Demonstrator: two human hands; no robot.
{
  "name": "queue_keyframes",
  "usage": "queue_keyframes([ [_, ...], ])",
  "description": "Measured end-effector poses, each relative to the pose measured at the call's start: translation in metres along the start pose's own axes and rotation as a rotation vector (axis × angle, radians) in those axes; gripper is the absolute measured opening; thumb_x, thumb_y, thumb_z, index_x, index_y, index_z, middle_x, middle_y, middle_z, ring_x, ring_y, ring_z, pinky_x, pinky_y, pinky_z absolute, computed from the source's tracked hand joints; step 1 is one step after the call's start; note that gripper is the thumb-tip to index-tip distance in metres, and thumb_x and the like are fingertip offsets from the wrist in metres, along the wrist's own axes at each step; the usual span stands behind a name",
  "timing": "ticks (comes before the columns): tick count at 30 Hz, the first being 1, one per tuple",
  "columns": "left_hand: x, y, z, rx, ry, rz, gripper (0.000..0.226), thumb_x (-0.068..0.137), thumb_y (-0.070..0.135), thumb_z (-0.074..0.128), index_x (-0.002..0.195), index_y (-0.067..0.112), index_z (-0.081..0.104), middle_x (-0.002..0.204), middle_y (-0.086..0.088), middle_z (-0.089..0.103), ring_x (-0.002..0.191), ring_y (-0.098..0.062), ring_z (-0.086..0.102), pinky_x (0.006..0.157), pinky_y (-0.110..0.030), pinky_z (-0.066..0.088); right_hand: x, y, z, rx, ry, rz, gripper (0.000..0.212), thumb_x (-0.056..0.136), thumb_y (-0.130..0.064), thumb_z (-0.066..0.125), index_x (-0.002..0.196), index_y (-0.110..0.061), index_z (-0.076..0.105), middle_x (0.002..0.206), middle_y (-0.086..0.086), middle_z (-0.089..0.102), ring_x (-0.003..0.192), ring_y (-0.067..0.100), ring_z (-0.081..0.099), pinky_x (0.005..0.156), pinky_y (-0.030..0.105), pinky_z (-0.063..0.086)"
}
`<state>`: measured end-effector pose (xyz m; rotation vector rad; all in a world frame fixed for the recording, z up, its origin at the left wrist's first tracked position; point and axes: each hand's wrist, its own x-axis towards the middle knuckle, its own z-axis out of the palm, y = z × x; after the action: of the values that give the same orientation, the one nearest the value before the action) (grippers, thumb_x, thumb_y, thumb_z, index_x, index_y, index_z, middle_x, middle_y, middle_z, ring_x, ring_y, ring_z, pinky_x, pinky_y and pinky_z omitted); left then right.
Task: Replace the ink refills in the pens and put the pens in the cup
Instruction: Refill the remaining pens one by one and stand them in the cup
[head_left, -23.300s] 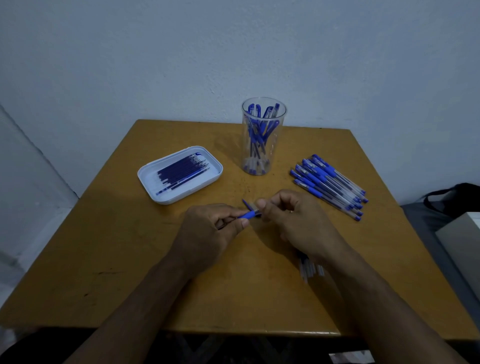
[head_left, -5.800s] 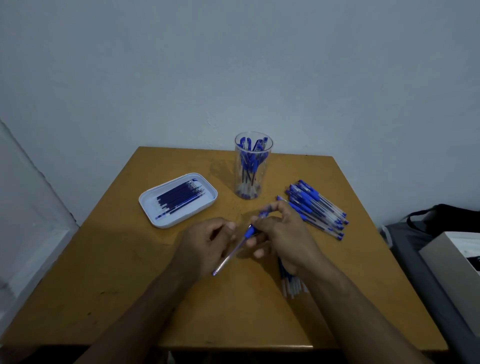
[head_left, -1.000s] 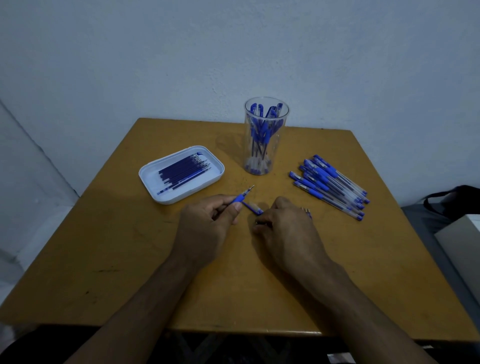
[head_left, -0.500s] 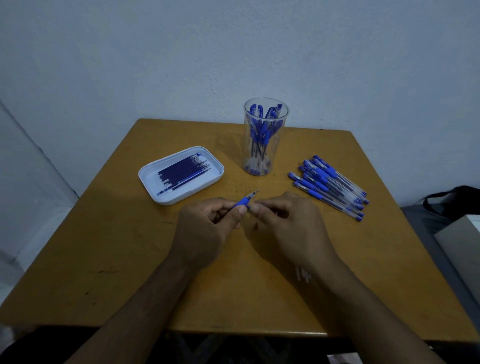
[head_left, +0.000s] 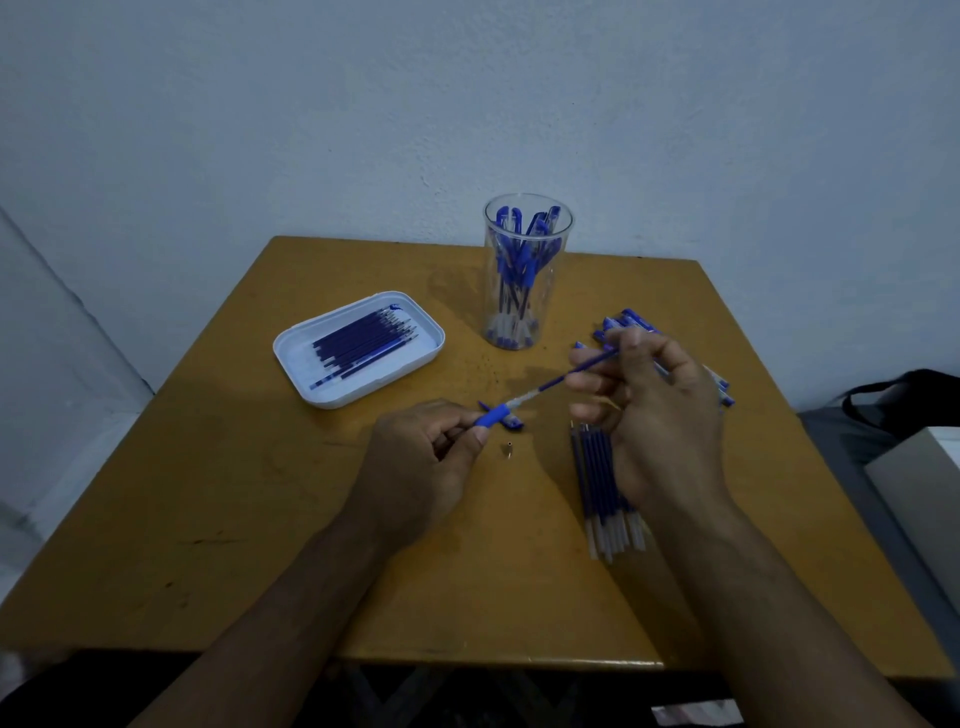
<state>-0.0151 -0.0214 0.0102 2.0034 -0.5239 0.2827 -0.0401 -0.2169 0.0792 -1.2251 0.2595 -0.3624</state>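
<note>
My left hand (head_left: 422, 470) grips a pen barrel (head_left: 492, 417) by its blue grip end. My right hand (head_left: 655, 415) pinches a blue ink refill (head_left: 570, 373) that sticks partly out of the barrel. On the table by my left thumb lie a small metal pen tip (head_left: 509, 449) and a blue cap (head_left: 511, 423). A clear cup (head_left: 525, 270) with several blue pens stands at the back. The white tray (head_left: 311, 384) at the left holds several refills. A pile of pens (head_left: 719, 387) lies behind my right hand.
A bundle of loose refills (head_left: 602, 499) lies on the yellow table (head_left: 234, 493) under my right wrist. A dark bag (head_left: 904, 400) and a grey box (head_left: 919, 499) sit beyond the table's right edge. The wall stands close behind.
My right hand has moved right and away from the left, drawing the refill out of the barrel. The metal tip now lies on the table.
</note>
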Motion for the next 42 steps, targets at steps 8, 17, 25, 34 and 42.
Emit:
queue_keyframes([
  [8,0.002,-0.002,0.001,-0.001,0.11,-0.092,0.012,0.097,0.019,0.067,0.105,0.019,0.075,0.076,0.005,0.069,0.069,-0.017,0.064,0.062,-0.023,0.054,0.012,0.002,-0.026,-0.371,-0.032,0.122,0.032,0.099,-0.008,0.062,0.131,-0.012,0.063,0.081,0.012,0.069,0.065,0.008,0.058,0.056,0.022,0.047],
  [17,0.002,0.001,0.001,0.034,0.097,-0.029,0.012,0.096,0.013,0.069,0.105,0.014,0.076,0.077,0.007,0.068,0.069,-0.017,0.064,0.061,-0.019,0.052,-0.016,0.02,-0.001,-1.292,-0.18,-0.065,0.039,0.096,-0.031,0.068,0.132,-0.02,0.065,0.105,-0.004,0.069,0.086,0.006,0.059,0.074,0.019,0.049],
  [25,0.003,0.0,0.0,0.056,0.08,0.018,0.015,0.096,0.015,0.069,0.109,0.011,0.077,0.079,0.007,0.069,0.071,-0.012,0.064,0.064,-0.017,0.051,-0.023,0.029,0.005,-1.559,-0.195,-0.107,0.024,0.101,-0.034,0.057,0.122,-0.022,0.06,0.099,-0.007,0.051,0.084,0.007,0.049,0.07,0.023,0.041],
  [34,0.003,-0.002,0.001,0.073,0.08,-0.01,0.015,0.096,0.019,0.068,0.108,0.014,0.076,0.081,0.01,0.068,0.073,-0.009,0.064,0.065,-0.015,0.05,-0.016,0.015,-0.009,-1.603,-0.492,-0.147,0.034,0.101,-0.043,0.055,0.134,-0.041,0.059,0.112,-0.007,0.038,0.093,0.007,0.046,0.074,0.022,0.046],
  [42,0.003,0.0,0.001,0.059,0.097,-0.013,0.015,0.096,0.017,0.07,0.109,0.013,0.076,0.079,0.008,0.069,0.072,-0.012,0.065,0.063,-0.02,0.053,-0.01,0.008,-0.021,-1.605,-0.486,-0.12,0.035,0.096,-0.046,0.062,0.13,-0.039,0.063,0.107,-0.008,0.036,0.088,0.006,0.044,0.064,0.016,0.037],
])
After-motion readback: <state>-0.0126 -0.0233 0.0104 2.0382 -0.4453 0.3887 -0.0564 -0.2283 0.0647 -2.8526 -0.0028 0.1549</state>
